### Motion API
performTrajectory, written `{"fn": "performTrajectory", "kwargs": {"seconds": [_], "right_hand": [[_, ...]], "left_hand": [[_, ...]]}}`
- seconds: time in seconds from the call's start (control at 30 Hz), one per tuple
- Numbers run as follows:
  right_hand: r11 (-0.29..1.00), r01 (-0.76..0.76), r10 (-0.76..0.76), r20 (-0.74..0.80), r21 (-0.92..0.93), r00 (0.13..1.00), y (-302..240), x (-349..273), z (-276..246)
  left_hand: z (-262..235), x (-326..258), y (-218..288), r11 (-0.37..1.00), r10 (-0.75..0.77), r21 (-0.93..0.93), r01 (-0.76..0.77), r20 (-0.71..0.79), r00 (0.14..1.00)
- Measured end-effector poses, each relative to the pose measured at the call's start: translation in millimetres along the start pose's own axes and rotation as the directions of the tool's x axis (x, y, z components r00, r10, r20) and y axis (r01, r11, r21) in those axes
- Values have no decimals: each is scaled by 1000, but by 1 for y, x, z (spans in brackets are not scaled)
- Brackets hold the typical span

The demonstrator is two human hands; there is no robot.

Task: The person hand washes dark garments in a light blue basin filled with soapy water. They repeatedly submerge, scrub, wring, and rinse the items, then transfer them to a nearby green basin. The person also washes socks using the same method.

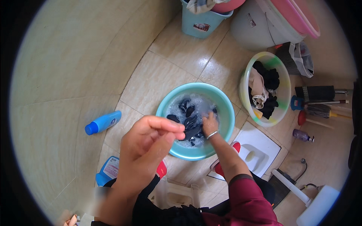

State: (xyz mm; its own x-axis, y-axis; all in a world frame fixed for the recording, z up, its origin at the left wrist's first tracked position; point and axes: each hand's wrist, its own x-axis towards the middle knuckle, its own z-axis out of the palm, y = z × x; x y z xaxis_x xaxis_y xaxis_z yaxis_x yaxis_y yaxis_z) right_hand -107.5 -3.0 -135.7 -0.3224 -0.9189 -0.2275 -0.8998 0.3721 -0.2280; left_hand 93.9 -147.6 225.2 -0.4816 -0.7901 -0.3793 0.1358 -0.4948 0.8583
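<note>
A teal basin (pixel 226 109) stands on the tiled floor, full of soapy water and dark cloth (pixel 190 122). My right hand (pixel 209 123), with a bangle at the wrist, reaches down into the basin and grips the dark cloth in the suds. My left hand (pixel 149 145) is raised close to the camera, above the basin's near-left rim. Its fingers are pinched together at the tips, and nothing shows between them.
A blue bottle (pixel 102 122) lies on the floor at left, a blue pouch (pixel 108 170) nearer me. A pale green basin (pixel 284 90) of clothes stands at right, with brushes (pixel 320 109) beyond. A teal bin (pixel 200 20) and white bucket (pixel 252 30) stand at the back.
</note>
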Motion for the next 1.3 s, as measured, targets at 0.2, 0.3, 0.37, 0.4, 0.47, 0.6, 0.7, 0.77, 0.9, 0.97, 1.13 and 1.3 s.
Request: {"fn": "performTrajectory", "kwargs": {"seconds": [0.2,0.3,0.37,0.4,0.47,0.6,0.7,0.77,0.9,0.97,1.13,1.3], "right_hand": [[981,-190,190,11,51,982,-19,5,9],[976,-2,11,-40,219,999,-6,0,14],[948,-76,126,-145,309,981,2,0,15],[924,-117,145,-50,363,988,5,6,14],[871,-201,172,106,449,979,8,11,5],[809,-323,207,277,491,938,27,24,-68],[687,-242,99,241,685,965,19,10,-143],[669,-217,80,221,711,972,2,-4,-197],[693,-48,-20,86,719,996,-43,-35,-299],[657,53,-72,-8,752,997,-59,-48,-336],[633,155,-82,-134,758,988,-62,-60,-357],[658,-137,81,111,741,991,-26,-19,-239]], "left_hand": [[-1,-3,0,1000,-9,26,7,49,999],[-2,-5,2,999,6,36,-8,42,999],[-3,-7,2,1000,-2,23,2,16,1000],[-3,-6,1,1000,-6,9,6,2,1000],[-3,-6,1,1000,-3,-10,3,-2,1000],[-4,-2,3,997,75,-29,-75,6,997],[-5,-3,4,990,117,-79,-115,17,993],[-5,-3,5,988,121,-98,-119,15,993],[-5,-3,5,984,142,-112,-140,17,990],[-4,-3,4,981,164,-114,-160,22,986],[-2,-2,3,982,158,-113,-154,28,987],[-3,-1,3,988,128,-86,-126,24,991]]}}
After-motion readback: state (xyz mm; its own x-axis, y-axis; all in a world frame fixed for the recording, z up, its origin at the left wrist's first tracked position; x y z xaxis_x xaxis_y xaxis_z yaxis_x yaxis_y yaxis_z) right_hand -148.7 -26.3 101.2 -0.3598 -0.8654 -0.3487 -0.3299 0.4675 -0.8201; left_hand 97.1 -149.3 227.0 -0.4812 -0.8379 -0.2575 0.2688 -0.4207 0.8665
